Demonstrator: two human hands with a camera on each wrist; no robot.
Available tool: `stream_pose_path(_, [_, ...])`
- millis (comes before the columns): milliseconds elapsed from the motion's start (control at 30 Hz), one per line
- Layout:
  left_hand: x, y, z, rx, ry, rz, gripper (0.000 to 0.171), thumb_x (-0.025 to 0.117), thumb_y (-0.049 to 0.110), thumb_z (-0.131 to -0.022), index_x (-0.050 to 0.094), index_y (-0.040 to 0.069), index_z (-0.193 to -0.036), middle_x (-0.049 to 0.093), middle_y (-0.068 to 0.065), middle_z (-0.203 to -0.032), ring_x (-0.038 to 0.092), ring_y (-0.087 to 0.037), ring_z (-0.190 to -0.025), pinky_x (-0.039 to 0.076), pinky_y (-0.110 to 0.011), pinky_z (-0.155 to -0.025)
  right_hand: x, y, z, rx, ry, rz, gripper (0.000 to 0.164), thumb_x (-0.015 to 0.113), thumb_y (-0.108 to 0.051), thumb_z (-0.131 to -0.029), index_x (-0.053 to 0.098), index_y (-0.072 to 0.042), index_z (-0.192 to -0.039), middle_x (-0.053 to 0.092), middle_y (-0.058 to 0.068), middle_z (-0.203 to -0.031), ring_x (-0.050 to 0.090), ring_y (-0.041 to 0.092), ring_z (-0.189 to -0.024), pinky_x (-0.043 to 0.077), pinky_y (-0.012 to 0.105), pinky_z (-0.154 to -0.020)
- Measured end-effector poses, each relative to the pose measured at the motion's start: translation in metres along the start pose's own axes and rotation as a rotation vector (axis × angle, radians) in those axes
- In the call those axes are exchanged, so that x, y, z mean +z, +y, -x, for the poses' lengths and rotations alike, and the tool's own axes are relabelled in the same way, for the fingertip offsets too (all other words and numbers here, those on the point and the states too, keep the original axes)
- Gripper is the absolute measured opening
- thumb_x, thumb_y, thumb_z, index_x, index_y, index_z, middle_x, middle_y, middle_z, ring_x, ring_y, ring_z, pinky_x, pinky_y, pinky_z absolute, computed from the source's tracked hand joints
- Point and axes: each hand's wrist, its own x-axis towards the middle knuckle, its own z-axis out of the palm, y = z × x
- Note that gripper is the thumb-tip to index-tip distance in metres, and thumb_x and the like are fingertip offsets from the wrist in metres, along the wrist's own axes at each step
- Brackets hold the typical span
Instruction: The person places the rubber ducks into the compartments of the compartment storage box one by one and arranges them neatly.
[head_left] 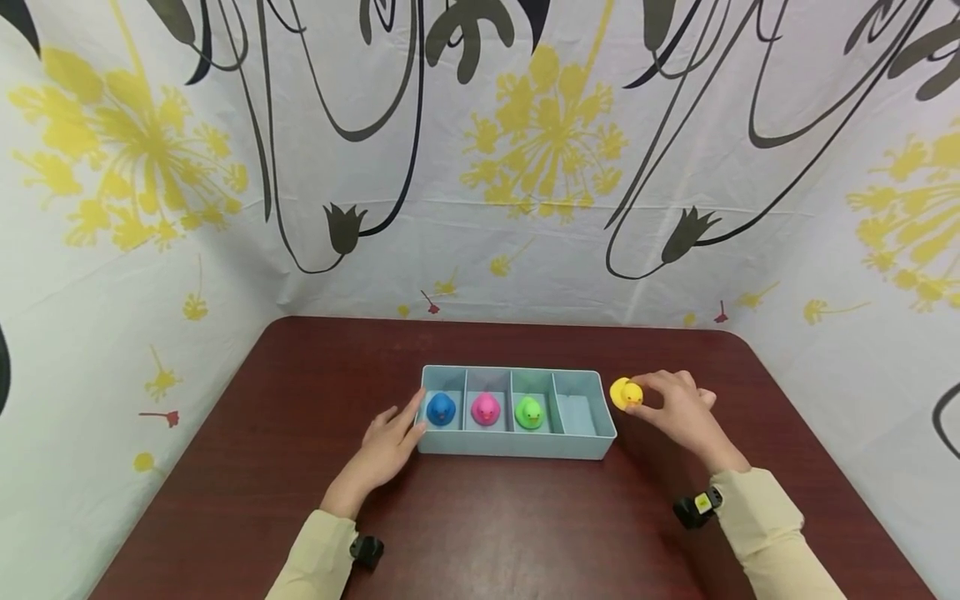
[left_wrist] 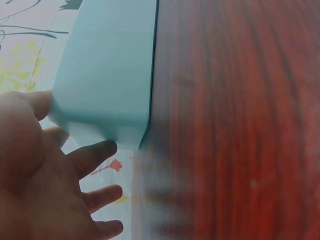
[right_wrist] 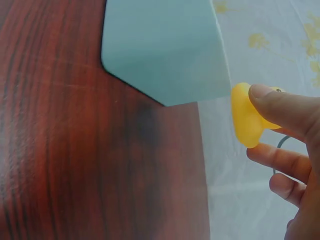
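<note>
A pale blue-green box [head_left: 510, 445] with compartments stands on the table. From the left, its compartments hold a blue rubber duck [head_left: 441, 409], a pink rubber duck [head_left: 486, 409] and a green rubber duck [head_left: 529, 412]; the rightmost one has nothing in it. My left hand [head_left: 387, 447] touches the box's left end with fairly straight, spread fingers, as the left wrist view also shows. Just right of the box, my right hand [head_left: 684, 417] pinches a yellow rubber duck [head_left: 626, 394] between thumb and fingers. In the right wrist view the duck [right_wrist: 246, 117] appears apart from the box.
The dark red wooden table [head_left: 480, 533] extends around the box on all sides. Behind it and at both sides hangs a white cloth [head_left: 450, 167] with yellow flowers and dark stems. A small black device [head_left: 697, 508] is strapped at each wrist.
</note>
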Motion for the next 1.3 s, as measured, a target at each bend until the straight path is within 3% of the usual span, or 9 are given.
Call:
stream_pose_path(667, [-0.002,0.000,0.000,0.005,-0.004,0.008,0.058,0.040,0.039,-0.102,0.014,0.031,-0.154,0.037,-0.012,-0.152,0.019,-0.043,-0.142,0.013,-0.070,-0.108,-0.001,-0.027,-0.013,-0.045,0.001,-0.040,0.042,0.082,-0.025,-0.075,0.068,-0.010,-0.111,0.065,0.012,-0.109,0.043,0.027,-0.098,0.017,0.050,-0.071])
stream_pose_path(1300, [0.000,-0.001,-0.001,-0.005,-0.009,0.018,0.058,0.038,0.045,-0.101,0.014,0.035,-0.153,0.036,-0.009,-0.153,0.018,-0.042,-0.143,0.012,-0.069,-0.109,0.023,-0.046,-0.020,-0.068,-0.105,-0.012,0.039,0.083,-0.028,-0.074,0.069,-0.015,-0.107,0.066,0.005,-0.107,0.042,0.021,-0.091,0.017,0.044,-0.070])
